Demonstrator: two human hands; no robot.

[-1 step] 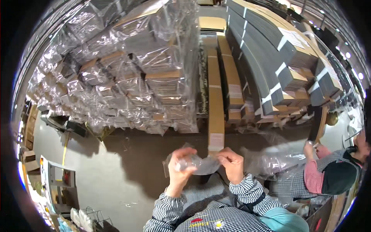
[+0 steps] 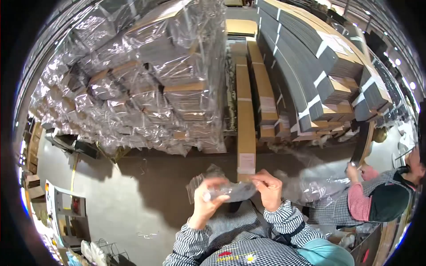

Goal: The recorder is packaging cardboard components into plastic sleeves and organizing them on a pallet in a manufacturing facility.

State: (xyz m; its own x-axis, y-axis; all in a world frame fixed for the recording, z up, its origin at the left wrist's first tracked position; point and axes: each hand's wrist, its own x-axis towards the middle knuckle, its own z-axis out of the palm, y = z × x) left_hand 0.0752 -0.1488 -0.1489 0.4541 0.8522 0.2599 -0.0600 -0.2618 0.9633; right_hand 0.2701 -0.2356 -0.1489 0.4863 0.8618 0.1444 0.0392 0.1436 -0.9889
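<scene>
Both hands close on a clear plastic bag [image 2: 230, 190] held at chest height above the grey floor [image 2: 146, 199]: the left hand [image 2: 206, 199] grips its left end, the right hand [image 2: 268, 188] pinches the right. Beyond stand flat cardboard stacks [image 2: 245, 115] and film-wrapped pallets [image 2: 146, 84]; at right, a co-worker [image 2: 377, 195] handles plastic film [image 2: 319, 186].

wrapped cardboard stacks [image 2: 146, 88] | strapped grey flat bundles [image 2: 310, 66] | co-worker [image 2: 377, 199] | grey floor [image 2: 133, 190]
</scene>
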